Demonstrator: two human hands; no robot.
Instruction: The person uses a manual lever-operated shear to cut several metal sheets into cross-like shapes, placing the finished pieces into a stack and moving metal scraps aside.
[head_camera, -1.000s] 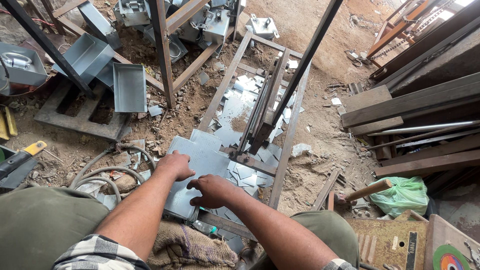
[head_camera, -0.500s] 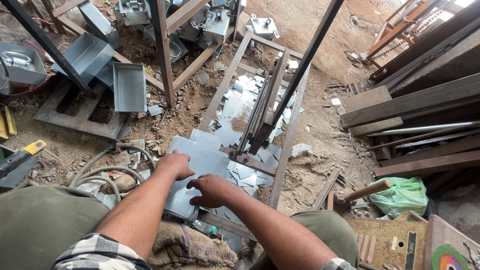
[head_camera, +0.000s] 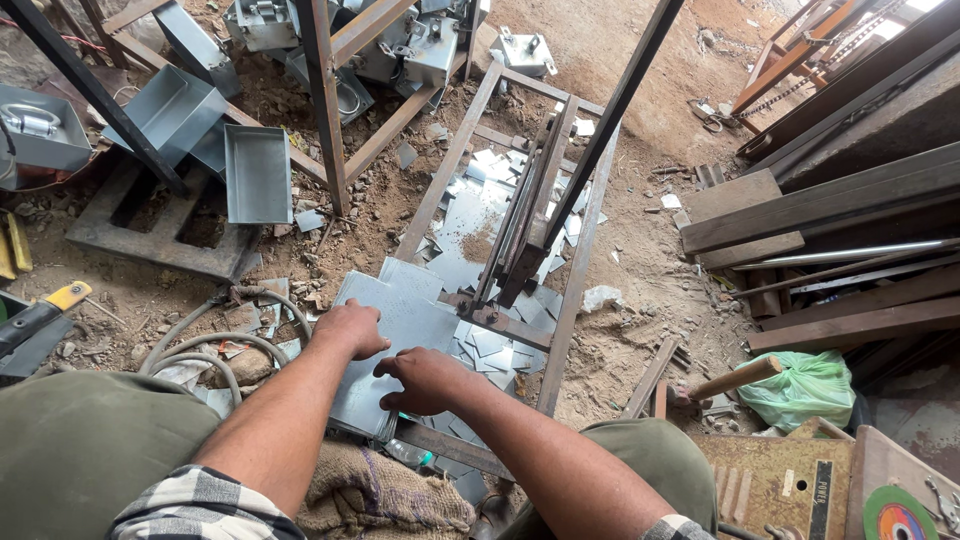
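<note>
- Two hands rest on one grey metal sheet (head_camera: 400, 330) that lies on the ground in front of the knees.
- The left hand (head_camera: 352, 330) presses its fingers flat on the sheet's left part; it grips nothing.
- The right hand (head_camera: 425, 380) curls over the sheet's near edge, holding it.
- Two open grey metal trays (head_camera: 258, 172) lie far left.
- One green plastic bag (head_camera: 810, 385) sits on the right.

The person wears olive green trousers (head_camera: 90, 460). The checked shirt sleeves (head_camera: 190, 500) are rolled up high. Both arms are bare, with no gloves on the hands.
</note>
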